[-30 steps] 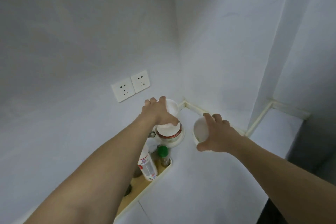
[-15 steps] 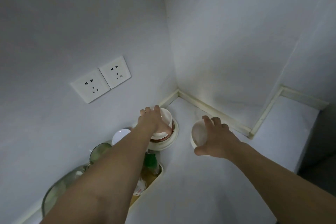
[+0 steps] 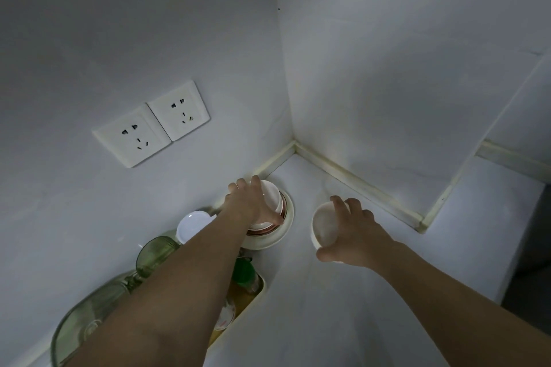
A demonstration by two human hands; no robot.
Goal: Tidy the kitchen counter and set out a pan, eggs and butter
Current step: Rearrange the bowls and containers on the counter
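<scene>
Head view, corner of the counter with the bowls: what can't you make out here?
- Stacked bowls: the left hand covers the count.
- Green-capped bottle: body hidden by the left forearm.
- Glass lid: cut by the bottom edge.
- Right hand: the white bowl hides its fingertips.

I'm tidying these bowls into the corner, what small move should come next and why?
Probably nest the bowl that the right hand holds onto the stack: the left hand grips the stack's top, steadying it, and the bowl sits just beside it.
</scene>
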